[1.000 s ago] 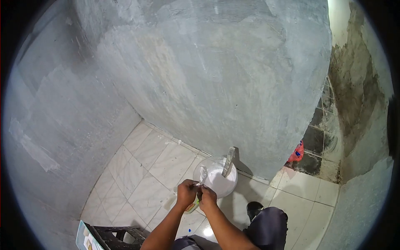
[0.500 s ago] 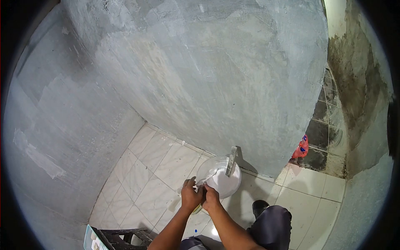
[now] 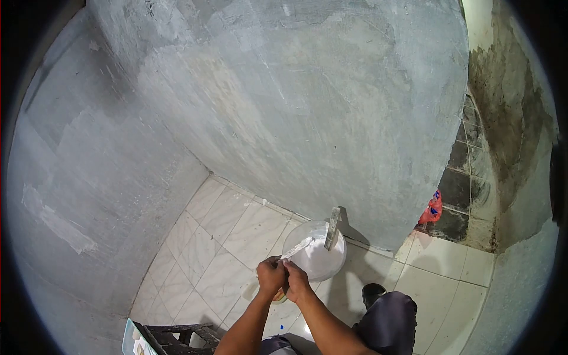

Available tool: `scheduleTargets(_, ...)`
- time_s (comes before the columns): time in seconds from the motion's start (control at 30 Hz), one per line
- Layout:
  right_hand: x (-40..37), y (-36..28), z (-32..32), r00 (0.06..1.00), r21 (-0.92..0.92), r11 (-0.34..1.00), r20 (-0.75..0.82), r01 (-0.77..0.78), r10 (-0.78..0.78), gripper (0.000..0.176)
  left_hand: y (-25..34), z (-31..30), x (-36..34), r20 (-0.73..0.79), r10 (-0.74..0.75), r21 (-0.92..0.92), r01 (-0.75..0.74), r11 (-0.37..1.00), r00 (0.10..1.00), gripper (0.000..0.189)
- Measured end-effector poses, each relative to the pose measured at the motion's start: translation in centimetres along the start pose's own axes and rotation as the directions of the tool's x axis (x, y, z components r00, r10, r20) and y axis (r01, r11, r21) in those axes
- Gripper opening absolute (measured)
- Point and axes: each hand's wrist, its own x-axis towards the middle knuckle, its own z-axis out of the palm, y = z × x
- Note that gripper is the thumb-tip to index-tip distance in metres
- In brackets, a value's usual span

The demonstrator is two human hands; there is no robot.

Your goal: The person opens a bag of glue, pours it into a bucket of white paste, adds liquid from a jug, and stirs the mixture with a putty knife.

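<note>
My left hand [image 3: 271,277] is closed at the near-left rim of a round translucent bucket [image 3: 323,276] holding white material. Beside it, my right hand [image 3: 296,280] is closed too, and the two hands touch. A thin white-coated strip [image 3: 299,247] extends from between my fingers over the bucket; which hand grips it is hard to tell. Across the bucket's far-right rim rests a flat metal blade [image 3: 332,228]. Under my hands, a small yellowish item [image 3: 280,296] is partly hidden.
Grey plastered walls [image 3: 307,118] rise ahead and at the left above a tiled floor [image 3: 236,236]. A dark stand [image 3: 180,338] with a light blue tray [image 3: 128,338] is at the lower left. A red plastic bag [image 3: 432,208] lies at the right, beyond my knee [image 3: 387,319].
My left hand's fingers have closed in, and more of the white-coated strip shows over the bucket. The view has shifted slightly.
</note>
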Motion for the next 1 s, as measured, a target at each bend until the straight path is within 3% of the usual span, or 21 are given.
scheduleTargets(0.07, -0.7, -0.4, 0.7, 1.000, -0.043, 0.999, -0.022, -0.023, 0.022, 0.029, 1.6, -0.9, -0.6, 0.044, 0.097, 0.117, -0.102, 0.988, 0.994, 0.023)
scheduleTargets(0.2, -2.1, -1.4, 2.6, 0.989, -0.144, 0.981, -0.090, -0.129, 0.116, 0.032, 2.4, -1.6, -1.2, 0.002, 0.095, 0.138, -0.094, 0.986, 0.996, 0.023)
scheduleTargets(0.23, -1.8, -1.0, 2.3, 0.989, -0.141, 0.981, -0.087, -0.134, 0.122, 0.032, 2.3, -1.8, -1.1, 0.005, 0.107, 0.130, -0.107, 0.986, 0.994, 0.023)
scheduleTargets(0.3, -1.0, -0.1, 1.5, 1.000, -0.248, 0.969, 0.029, 0.007, 0.000, 0.036, 1.1, -1.8, -0.9, 0.006, 0.116, 0.126, -0.116, 0.985, 0.993, 0.023)
scheduleTargets(0.4, -0.9, 0.3, 1.5, 0.999, -0.245, 0.969, -0.013, -0.039, 0.037, 0.038, -0.4, -1.6, -0.5, 0.017, 0.014, -0.034, -0.014, 0.999, 1.000, 0.022)
scheduleTargets(0.47, -0.9, 0.3, 1.2, 0.998, -0.279, 0.959, -0.031, -0.054, 0.047, 0.040, 2.2, -2.7, -1.3, 0.053, 0.097, 0.153, -0.104, 0.983, 0.994, 0.020)
scheduleTargets(0.53, -0.3, 0.6, 0.4, 0.997, -0.316, 0.946, -0.046, -0.071, 0.059, 0.041, 2.1, -2.6, -1.4, 0.053, 0.171, 0.156, -0.178, 0.972, 0.984, 0.019)
scheduleTargets(0.6, 0.3, 1.0, -0.5, 0.998, -0.505, 0.862, 0.016, -0.049, 0.066, 0.069, 2.1, -2.8, -1.6, 0.055, 0.240, 0.164, -0.246, 0.955, 0.969, 0.018)
scheduleTargets(0.67, 0.6, 1.0, -1.0, 0.995, -0.520, 0.849, -0.006, -0.092, 0.104, 0.069, 2.4, -2.9, -1.5, 0.119, 0.287, 0.242, -0.308, 0.920, 0.951, 0.016)
scheduleTargets(0.8, -0.3, 0.0, 0.1, 0.992, -0.513, 0.850, -0.020, -0.116, 0.123, 0.064, 4.2, -3.6, -1.8, 0.193, 0.231, 0.318, -0.283, 0.905, 0.954, 0.015)
scheduleTargets(0.93, -0.8, -1.2, 1.5, 0.998, -0.449, 0.894, 0.055, -0.009, 0.038, 0.051, 3.4, -2.9, -2.3, 0.161, 0.305, 0.187, -0.332, 0.925, 0.939, 0.016)
scheduleTargets(1.0, -1.1, -1.0, 2.1, 1.000, -0.289, 0.957, -0.019, -0.009, 0.003, 0.049, 3.2, -2.7, -2.7, 0.175, 0.319, 0.159, -0.347, 0.924, 0.931, 0.016)
